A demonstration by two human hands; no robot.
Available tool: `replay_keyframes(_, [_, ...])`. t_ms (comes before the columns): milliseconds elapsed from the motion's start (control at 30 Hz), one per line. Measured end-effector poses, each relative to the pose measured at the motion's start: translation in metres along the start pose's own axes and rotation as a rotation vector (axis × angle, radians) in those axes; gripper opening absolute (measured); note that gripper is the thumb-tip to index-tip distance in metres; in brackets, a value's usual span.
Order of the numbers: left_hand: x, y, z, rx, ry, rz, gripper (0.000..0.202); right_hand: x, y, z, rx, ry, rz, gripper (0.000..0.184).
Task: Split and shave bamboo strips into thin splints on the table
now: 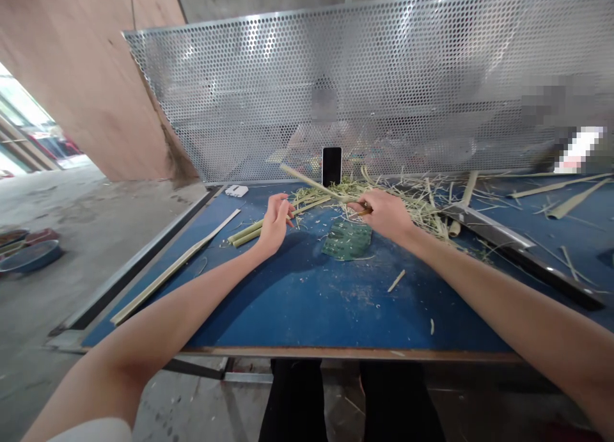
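My right hand (384,215) is closed around the near end of a pale green stalk (307,178), which slants up and to the left. A short brown piece, like a handle, shows at its fingers; its kind I cannot make out. My left hand (275,221) is raised over the table's left half, fingers loosely bent and apart, apparently holding nothing. Several cut green stalks (249,232) lie beside and partly behind it. A dark green patch (348,240) with shavings on it lies between my hands. Behind it spreads a heap of pale fibre shavings (422,205).
A phone (332,166) stands upright against the perforated metal sheet (268,96) at the back. A large dark-handled knife (494,228) lies on the right of the blue table (297,307). One long pale strip (177,266) lies left, near a white object (236,190).
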State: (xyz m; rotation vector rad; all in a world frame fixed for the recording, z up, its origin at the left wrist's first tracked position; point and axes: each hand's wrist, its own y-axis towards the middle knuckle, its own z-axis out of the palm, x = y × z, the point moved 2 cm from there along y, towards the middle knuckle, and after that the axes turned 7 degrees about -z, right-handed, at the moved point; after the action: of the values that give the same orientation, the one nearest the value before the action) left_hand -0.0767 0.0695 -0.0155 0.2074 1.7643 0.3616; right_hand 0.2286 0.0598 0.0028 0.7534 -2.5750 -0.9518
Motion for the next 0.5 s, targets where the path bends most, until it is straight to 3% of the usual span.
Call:
replay_keyframes(100, [-0.008, -0.010, 0.009, 0.162, 0.016, 0.057, 0.041, 0.024, -0.004, -0.003, -0.030, 0.128, 0.071, 0.055])
replay_keyframes(200, [-0.013, -0.025, 0.019, 0.294, -0.006, 0.076, 0.041, 0.051, -0.007, -0.004, -0.026, 0.152, 0.011, 0.055])
replay_keyframes(333, [-0.026, -0.042, 0.025, 0.283, 0.048, 0.066, 0.032, 0.069, -0.009, -0.001, -0.039, 0.062, -0.079, 0.054])
replay_keyframes(433, [-0.059, -0.066, 0.017, 0.160, 0.014, -0.003, 0.024, 0.058, -0.007, 0.002, -0.065, 0.017, -0.071, 0.050])
replay_keyframes(467, [-0.077, -0.080, 0.013, 0.185, -0.022, 0.000, 0.024, 0.052, -0.007, 0.004, -0.076, 0.009, -0.070, 0.049])
replay_keyframes(500, [-0.097, -0.098, 0.011, 0.307, -0.059, 0.034, 0.026, 0.045, -0.007, 0.005, -0.086, 0.005, -0.070, 0.048])
